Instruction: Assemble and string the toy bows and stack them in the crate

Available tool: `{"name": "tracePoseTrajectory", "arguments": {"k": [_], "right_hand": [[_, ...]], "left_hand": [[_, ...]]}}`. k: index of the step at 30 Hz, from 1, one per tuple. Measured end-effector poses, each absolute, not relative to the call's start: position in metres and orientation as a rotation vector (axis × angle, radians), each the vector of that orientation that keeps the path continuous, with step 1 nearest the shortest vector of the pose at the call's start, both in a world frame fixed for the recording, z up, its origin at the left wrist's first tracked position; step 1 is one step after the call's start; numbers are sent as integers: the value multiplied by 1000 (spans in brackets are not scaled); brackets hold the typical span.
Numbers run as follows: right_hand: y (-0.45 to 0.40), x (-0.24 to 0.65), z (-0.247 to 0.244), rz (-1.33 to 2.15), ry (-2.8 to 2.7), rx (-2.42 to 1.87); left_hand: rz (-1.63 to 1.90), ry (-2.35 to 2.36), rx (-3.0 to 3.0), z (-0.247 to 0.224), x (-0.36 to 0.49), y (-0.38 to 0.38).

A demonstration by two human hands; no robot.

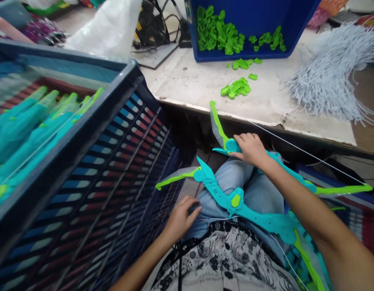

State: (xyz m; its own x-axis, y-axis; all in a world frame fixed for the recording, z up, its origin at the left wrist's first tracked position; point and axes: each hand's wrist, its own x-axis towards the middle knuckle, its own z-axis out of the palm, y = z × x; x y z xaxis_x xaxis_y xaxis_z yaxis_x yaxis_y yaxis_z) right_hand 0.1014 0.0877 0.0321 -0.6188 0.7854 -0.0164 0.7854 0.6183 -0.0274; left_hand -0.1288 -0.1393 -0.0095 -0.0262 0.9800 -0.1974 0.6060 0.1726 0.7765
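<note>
Teal toy bow (291,171) under right hand (250,148), fingers clamped on it; grip firm nr the string. Left hand (181,216) open, empty, resting on knee beside 2nd bow (235,202).

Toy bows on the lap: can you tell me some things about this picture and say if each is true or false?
1. The right hand rests on a teal toy bow. True.
2. The left hand holds a green piece. False: it holds nothing and rests by the knee.
3. The green pieces lie in a blue bin. True, and some lie spilled on the table.
4. The big crate on the left is red all over. False: it is dark blue and holds more teal bows.
</note>
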Motion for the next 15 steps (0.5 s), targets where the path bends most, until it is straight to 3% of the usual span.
{"name": "tracePoseTrajectory", "arguments": {"k": [8,15], "right_hand": [[-36,112,17,-495,3228,1034],[-30,81,3,-633,3162,1104]], "left_hand": [[347,1796,1470,-15,-142,-185],[295,1598,1338,-27,-146,-183]]}}
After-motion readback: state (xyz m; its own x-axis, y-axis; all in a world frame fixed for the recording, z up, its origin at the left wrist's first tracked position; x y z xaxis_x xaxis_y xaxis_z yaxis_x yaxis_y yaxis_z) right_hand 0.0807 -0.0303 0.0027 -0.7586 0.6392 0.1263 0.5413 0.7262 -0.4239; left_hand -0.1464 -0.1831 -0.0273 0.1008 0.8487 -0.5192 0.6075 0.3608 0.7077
